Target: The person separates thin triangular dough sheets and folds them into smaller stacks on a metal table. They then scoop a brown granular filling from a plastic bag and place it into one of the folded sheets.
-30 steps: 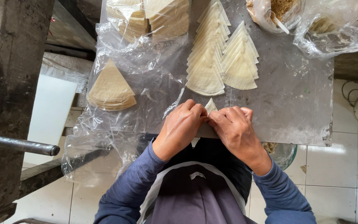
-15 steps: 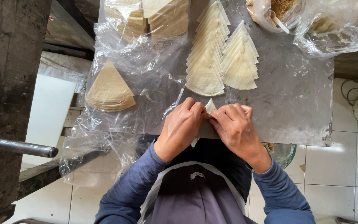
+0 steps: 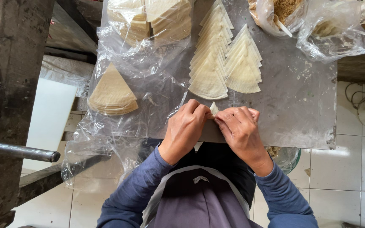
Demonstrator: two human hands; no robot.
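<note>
Wrapper (image 3: 213, 108), a pale triangle of thin pastry, sits pinched between both hands at the near edge of the metal table (image 3: 300, 105), only its tip showing. Left hand (image 3: 185, 126) and right hand (image 3: 238, 128) are curled close, fingertips touching it. Folding well likely means even, light pressure so the sheet does not tear. Beyond lie two fanned rows of cones (image 3: 224, 63), a stack (image 3: 111, 90) on plastic sheet (image 3: 148, 76), and a bag of filling (image 3: 281, 12). White tiles (image 3: 343, 177) below.

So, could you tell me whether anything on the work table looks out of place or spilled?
Nothing spilled. The folded wrappers lie in neat rows; only the plastic sheet hangs crumpled over the table edge.
</note>
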